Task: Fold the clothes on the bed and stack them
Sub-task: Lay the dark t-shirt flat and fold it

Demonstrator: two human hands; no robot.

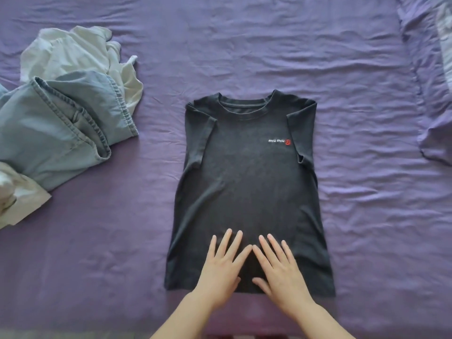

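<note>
Fingers of both hands lie straight and spread wide, gripping nothing; I see them pressed flat on the lower part of the dark t-shirt [247,192]. On my view the left hand [221,272] sits just left of the shirt's middle line and the right hand [281,270] just right of it, and their index fingertips nearly meet, forming a narrow wedge of dark cloth between them. Both thumbs point inward near the hem. Both forearms come up from the bottom edge of the picture.

I see the t-shirt lying face up in the middle of the bed [244,45], collar at the far end, hem at the near end close to me. Both short sleeves are folded inward over the chest, so the outline is a long shape that widens toward the hem. A small white and red logo [280,141] sits on the chest toward the right side, beside the folded right sleeve.

Well apart to the left I see a loose heap of unfolded clothes: a light blue denim garment [56,128] with stitched hems lies on top, a pale cream garment [73,52] is crumpled behind it, and a white piece [19,196] pokes out at the near left edge. The bed is covered by a wrinkled purple sheet. At the far right edge a bundle of purple bedding [435,94] is bunched up.
</note>
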